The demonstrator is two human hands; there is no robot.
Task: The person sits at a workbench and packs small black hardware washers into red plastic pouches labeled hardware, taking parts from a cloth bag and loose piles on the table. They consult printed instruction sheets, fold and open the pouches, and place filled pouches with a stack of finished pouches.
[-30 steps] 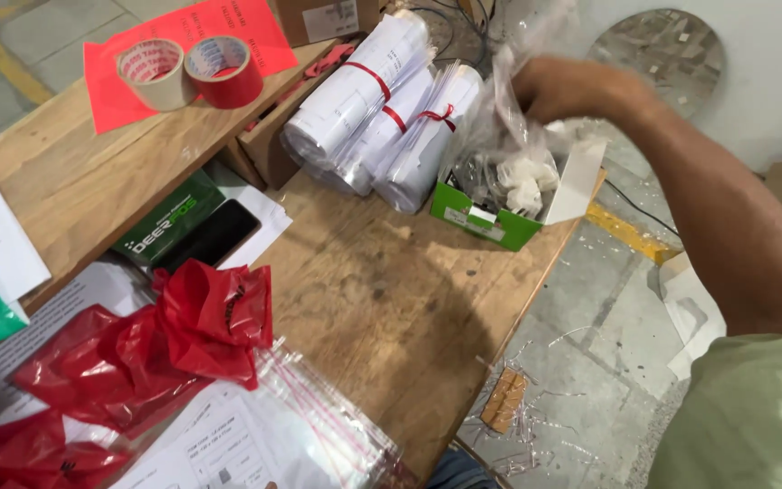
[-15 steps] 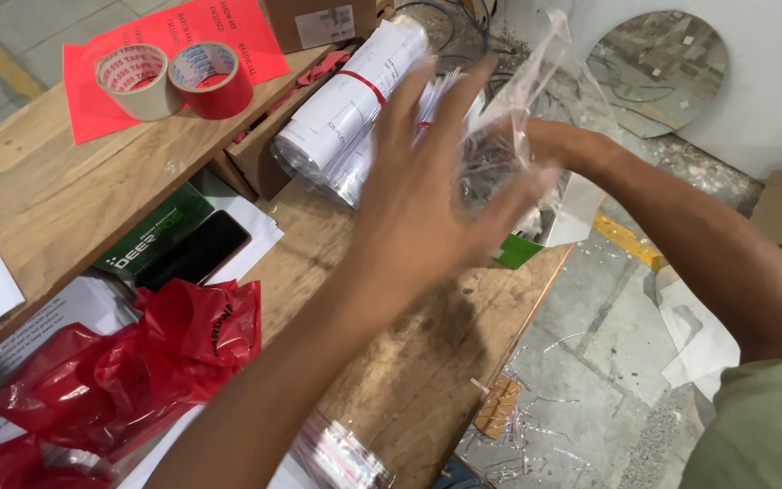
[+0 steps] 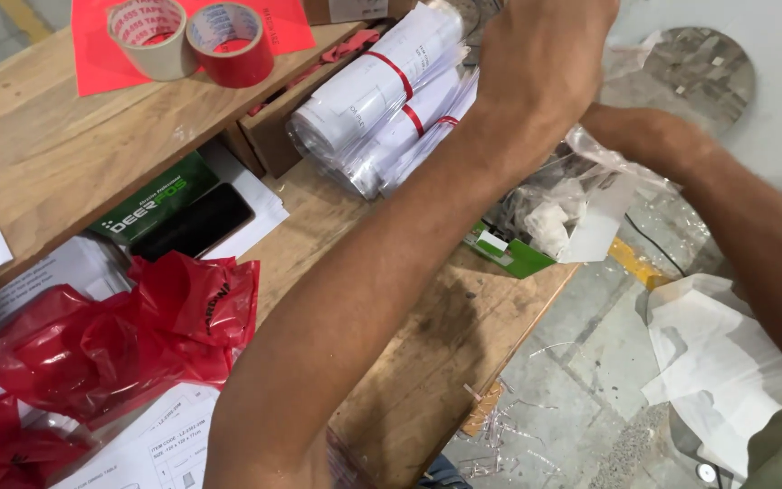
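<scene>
Two hands are working a clear plastic bag (image 3: pixel 581 181) of small pale parts at upper right of the frame, above a green box (image 3: pixel 513 254) on the bench (image 3: pixel 427 362). Left hand (image 3: pixel 545 63) is closing on the bag's top; right hand (image 3: pixel 653 136) is gripping its side, fingers largely hidden. Opening appears under way; steady two-handed hold needed next. Rolled white papers (image 3: pixel 382 91) are lying upper centre, red bags (image 3: pixel 110 335) lower left.

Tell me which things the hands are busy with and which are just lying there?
In use:
left hand
right hand
clear plastic bag
green box

Lying about:
two tape rolls
rolled white papers
red plastic bags
black phone
</scene>
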